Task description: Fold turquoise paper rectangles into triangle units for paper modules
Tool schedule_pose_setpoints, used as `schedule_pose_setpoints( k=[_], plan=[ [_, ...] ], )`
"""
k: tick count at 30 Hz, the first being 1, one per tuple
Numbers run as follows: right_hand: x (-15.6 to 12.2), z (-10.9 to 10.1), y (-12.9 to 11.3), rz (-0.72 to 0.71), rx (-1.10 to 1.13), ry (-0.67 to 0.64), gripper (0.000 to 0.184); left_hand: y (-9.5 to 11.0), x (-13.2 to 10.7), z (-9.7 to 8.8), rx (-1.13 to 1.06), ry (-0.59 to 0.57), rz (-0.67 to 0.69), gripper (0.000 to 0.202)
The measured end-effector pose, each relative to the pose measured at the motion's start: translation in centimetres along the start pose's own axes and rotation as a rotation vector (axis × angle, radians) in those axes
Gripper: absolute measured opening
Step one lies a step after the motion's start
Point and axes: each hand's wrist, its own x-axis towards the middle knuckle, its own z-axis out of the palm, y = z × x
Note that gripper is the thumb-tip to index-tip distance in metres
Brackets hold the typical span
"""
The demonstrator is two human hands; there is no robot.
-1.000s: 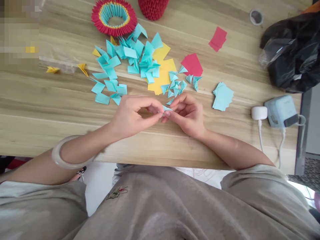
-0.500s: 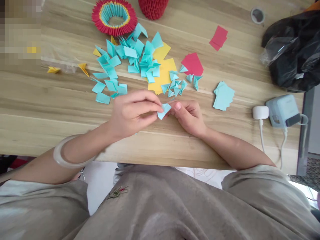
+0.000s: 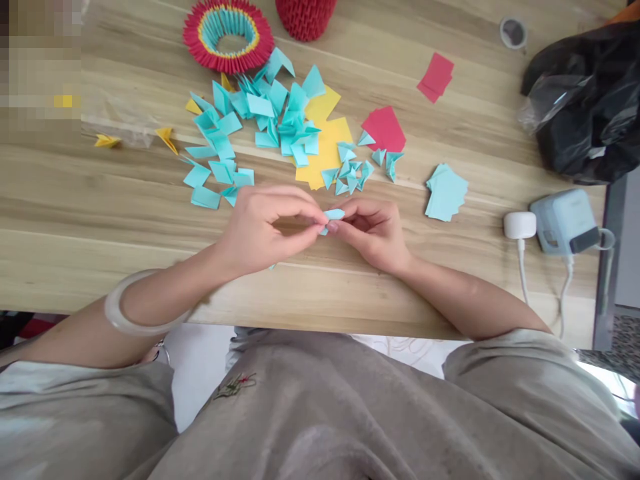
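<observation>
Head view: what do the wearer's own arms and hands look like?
The left hand and right hand are gloveless. A pale, smooth bangle circles the left arm. The left sleeve and right sleeve are loose and grey-brown.

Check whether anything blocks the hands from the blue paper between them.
Nothing visible does: the left hand and right hand both pinch the blue paper directly. The small folded triangles lie beyond, on the table.

Wooden table (image 3: 110, 200): folded turquoise papers (image 3: 260, 105), yellow sheets (image 3: 331, 143), red sheets (image 3: 384, 129), paper ring (image 3: 196, 41).
</observation>
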Motion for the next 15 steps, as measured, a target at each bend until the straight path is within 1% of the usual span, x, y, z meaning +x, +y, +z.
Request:
schedule_pose_setpoints(
  k=[3, 7, 11, 15],
  plan=[
    [-0.06, 0.09, -0.26, -0.019, -0.035, 0.014, 0.028, 0.06, 0.07, 0.07, -0.042, -0.01, -0.044, 0.006],
    [-0.08, 0.19, -0.49, -0.042, -0.073, 0.017, 0.031, 0.13, 0.11, 0.09, -0.049, -0.007, -0.033, 0.005],
    [-0.13, 0.3, -0.39, -0.029, -0.102, 0.039, 0.033, 0.19, 0.07, 0.0, -0.038, -0.034, -0.061, 0.005],
    [-0.17, 0.45, -0.4, -0.033, -0.071, 0.064, 0.03, 0.19, 0.07, -0.05, -0.015, -0.053, -0.03, 0.008]
  ],
)
